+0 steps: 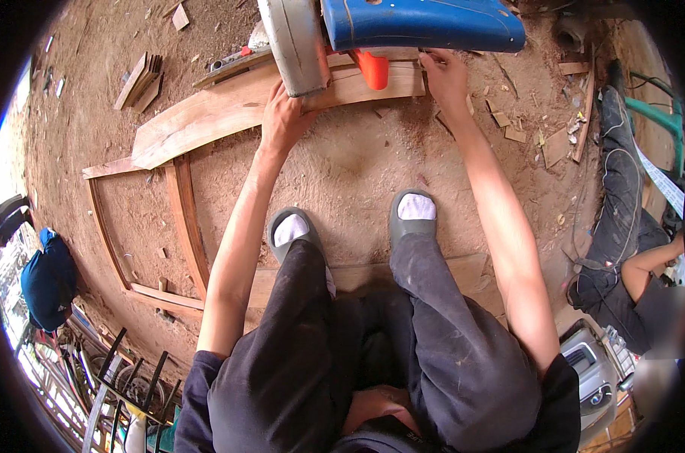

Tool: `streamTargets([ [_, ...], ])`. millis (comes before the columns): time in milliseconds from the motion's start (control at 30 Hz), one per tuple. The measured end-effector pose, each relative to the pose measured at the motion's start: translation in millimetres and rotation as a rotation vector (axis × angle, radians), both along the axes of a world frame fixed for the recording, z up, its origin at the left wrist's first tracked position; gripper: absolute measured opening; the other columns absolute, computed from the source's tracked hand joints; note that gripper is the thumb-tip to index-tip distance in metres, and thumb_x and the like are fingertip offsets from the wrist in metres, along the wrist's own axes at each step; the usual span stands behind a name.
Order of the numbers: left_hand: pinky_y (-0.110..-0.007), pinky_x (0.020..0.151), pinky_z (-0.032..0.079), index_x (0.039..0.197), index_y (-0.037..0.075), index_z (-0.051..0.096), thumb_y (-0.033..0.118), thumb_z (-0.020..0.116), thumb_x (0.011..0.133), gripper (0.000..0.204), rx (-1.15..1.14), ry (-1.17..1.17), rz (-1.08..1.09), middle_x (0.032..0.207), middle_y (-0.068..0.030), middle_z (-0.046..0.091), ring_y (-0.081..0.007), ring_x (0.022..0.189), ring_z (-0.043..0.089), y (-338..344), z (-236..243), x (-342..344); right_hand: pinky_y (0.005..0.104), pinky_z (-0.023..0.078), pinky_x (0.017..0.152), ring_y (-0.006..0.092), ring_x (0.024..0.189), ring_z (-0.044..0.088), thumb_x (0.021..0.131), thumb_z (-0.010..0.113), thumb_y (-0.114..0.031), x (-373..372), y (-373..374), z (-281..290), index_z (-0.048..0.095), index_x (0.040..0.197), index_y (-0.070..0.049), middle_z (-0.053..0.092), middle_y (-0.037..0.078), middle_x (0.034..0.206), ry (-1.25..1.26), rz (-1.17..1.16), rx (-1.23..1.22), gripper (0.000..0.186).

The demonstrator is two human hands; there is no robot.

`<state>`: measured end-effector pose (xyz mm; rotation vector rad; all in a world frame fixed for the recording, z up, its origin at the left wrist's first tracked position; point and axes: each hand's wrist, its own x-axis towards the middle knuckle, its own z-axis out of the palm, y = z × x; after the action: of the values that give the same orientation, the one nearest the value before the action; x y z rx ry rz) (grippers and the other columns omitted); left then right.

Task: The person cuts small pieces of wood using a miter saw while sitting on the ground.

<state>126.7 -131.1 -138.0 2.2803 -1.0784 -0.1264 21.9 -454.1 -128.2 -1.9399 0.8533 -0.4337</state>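
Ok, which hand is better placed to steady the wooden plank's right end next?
Right, I'd say: the right hand is at that end of the wooden plank, while the left hand is near its middle.

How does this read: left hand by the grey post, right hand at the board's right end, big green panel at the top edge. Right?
One error: the panel is blue, not green, per the head view. The left hand is by the grey post, the right hand at the board's right end.
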Motion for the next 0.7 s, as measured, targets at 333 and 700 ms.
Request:
streamTargets([
  [333, -0.048, 0.117, 0.041, 0.125, 0.003, 0.062, 0.019, 0.087, 0.073, 0.061, -0.115, 0.113, -0.038, 0.137, -0.0177, 0.062, -0.0381, 0.133, 0.054, 1, 5, 6, 0.0365, 0.056, 0.092, 0.0209, 0.098, 0.071, 0.08, 0.088, -0.011, 13, -15, -37, 0.073, 0.115, -0.001, 0.076, 0.01, 0.108, -0.065, 0.037, 0.085, 0.039],
  [700, -0.048, 0.118, 0.04, 0.113, 0.005, 0.065, 0.037, 0.083, 0.081, 0.049, -0.182, -0.125, -0.098, 0.145, -0.0112, 0.06, -0.0305, 0.135, 0.055, 17, 13, 16, 0.0491, 0.048, 0.106, 0.0306, 0.115, 0.064, 0.102, 0.061, -0.021, 36, -63, -91, 0.066, 0.126, -0.002, 0.069, 0.014, 0.123, -0.302, 0.305, 1.141, 0.031],
])
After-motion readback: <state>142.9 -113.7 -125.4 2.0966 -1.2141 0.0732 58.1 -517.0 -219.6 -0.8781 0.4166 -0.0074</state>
